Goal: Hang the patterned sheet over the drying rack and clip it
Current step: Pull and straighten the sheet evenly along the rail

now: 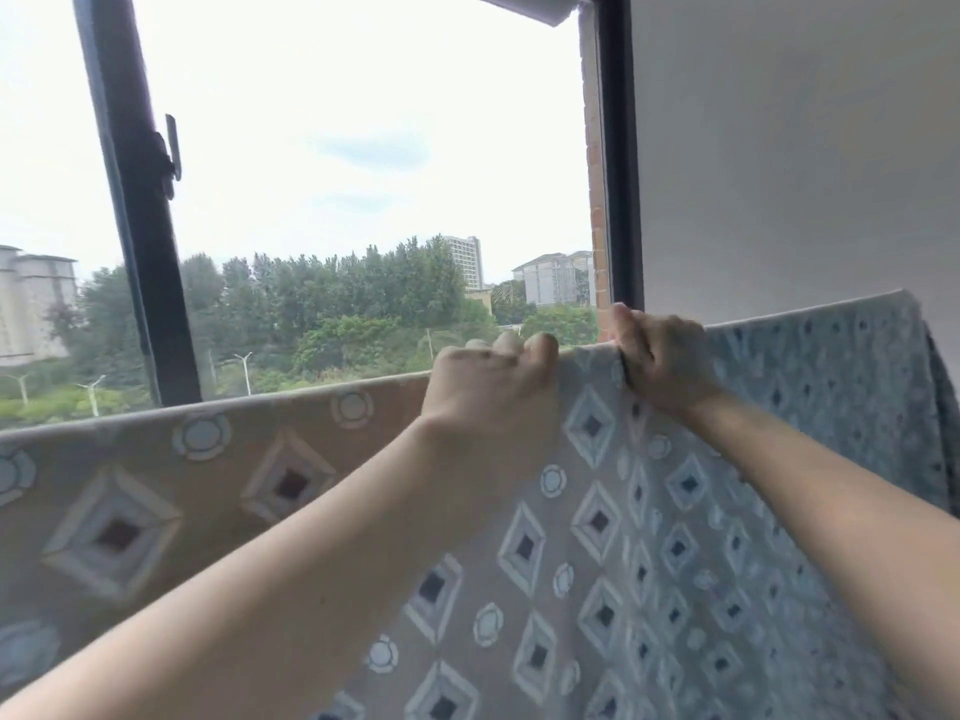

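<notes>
Gripping the patterned sheet [597, 537] along its top fold, my left hand [488, 387] and right hand [660, 361] sit nearly touching, fingers [540, 345] curled over it; I read no writing.

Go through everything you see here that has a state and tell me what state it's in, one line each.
patterned sheet: draped over a high line or bar, hanging down, no clip visible
left hand: closed on the sheet's top fold
right hand: closed on the top fold, beside the left hand
window: whether open or shut, cannot tell
</notes>
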`<action>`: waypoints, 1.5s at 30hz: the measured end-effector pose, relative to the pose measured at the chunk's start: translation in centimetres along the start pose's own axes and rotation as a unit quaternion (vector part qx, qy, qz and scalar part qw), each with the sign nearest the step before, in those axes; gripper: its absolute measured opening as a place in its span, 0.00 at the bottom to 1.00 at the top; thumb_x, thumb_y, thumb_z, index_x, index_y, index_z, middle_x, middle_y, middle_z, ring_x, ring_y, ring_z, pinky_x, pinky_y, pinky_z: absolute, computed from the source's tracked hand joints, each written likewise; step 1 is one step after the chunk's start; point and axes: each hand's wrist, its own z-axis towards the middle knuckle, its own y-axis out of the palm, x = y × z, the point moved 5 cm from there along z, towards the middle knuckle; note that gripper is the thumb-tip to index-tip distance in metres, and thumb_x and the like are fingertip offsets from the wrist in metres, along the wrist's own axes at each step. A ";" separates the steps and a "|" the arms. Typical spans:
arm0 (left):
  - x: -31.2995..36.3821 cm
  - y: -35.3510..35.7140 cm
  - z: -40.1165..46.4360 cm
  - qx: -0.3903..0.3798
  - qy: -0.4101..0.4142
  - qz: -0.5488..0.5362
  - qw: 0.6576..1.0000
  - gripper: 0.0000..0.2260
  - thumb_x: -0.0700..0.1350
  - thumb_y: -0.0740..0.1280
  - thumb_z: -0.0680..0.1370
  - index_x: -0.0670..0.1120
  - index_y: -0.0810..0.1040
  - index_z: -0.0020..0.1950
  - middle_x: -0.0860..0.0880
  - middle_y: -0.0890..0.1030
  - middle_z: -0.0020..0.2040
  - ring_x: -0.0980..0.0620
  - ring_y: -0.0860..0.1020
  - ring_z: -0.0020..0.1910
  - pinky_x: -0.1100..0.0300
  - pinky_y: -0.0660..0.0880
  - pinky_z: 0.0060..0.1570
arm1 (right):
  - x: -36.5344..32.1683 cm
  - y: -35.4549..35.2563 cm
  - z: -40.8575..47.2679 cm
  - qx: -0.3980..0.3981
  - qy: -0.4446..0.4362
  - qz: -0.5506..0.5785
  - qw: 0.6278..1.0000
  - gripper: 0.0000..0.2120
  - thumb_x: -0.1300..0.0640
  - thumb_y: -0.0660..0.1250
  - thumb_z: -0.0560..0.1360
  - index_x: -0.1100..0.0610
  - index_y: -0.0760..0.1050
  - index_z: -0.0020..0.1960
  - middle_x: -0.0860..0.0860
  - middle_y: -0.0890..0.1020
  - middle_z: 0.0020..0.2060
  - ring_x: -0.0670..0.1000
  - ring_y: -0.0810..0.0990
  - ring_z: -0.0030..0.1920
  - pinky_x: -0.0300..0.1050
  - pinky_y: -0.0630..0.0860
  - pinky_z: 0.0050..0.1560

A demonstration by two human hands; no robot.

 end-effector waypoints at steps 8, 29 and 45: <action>1.7 0.6 5.5 -0.063 -0.060 -0.041 0.995 0.30 0.70 0.53 0.77 0.45 0.74 0.38 0.51 0.73 0.31 0.54 0.73 0.30 0.60 0.70 0.31 | 2.2 0.5 3.5 -0.441 0.160 0.107 0.877 0.29 0.34 0.55 0.77 0.56 0.81 0.36 0.52 0.85 0.33 0.50 0.85 0.35 0.45 0.80 0.43; 5.1 1.7 10.7 -0.151 -0.046 -0.137 0.978 0.29 0.66 0.47 0.81 0.46 0.74 0.39 0.48 0.78 0.41 0.52 0.77 0.38 0.56 0.74 0.46 | 10.2 -1.4 2.5 -0.192 -0.018 0.002 0.981 0.31 0.42 0.47 0.82 0.58 0.66 0.26 0.50 0.69 0.22 0.49 0.70 0.24 0.42 0.65 0.34; 10.6 2.3 14.6 -0.032 -0.007 -0.057 0.998 0.24 0.56 0.45 0.85 0.47 0.75 0.46 0.49 0.75 0.38 0.51 0.76 0.35 0.55 0.77 0.39 | 17.7 -1.8 3.3 -0.304 0.040 -0.011 0.952 0.39 0.32 0.44 0.77 0.62 0.76 0.33 0.57 0.80 0.33 0.56 0.79 0.37 0.47 0.74 0.44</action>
